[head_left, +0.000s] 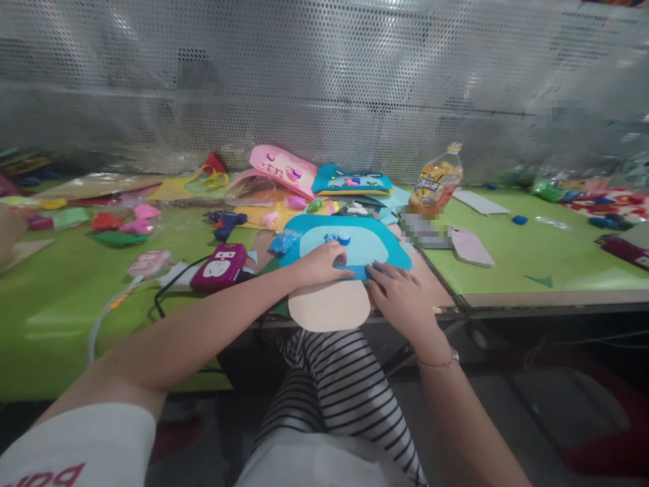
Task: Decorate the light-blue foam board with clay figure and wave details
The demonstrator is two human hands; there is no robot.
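The left hand's grip [324,262] is curled, fingertips pressed down on the lower edge of the blue felt piece [349,245], just below two small blue round bits [339,238] lying on its paler blue centre. The right hand's grip [400,294] lies flat with fingers spread over the same piece's near right edge; it pinches nothing. The felt piece rests at the near edge of the green tabletop [512,253], over a tan oval sheet [329,306] that overhangs the edge. Behind, a clear plastic bottle [437,182] holds an orange drink. Left of it lie a pink felt pouch [282,169] and a teal felt pouch [351,181]; their contents cannot be seen
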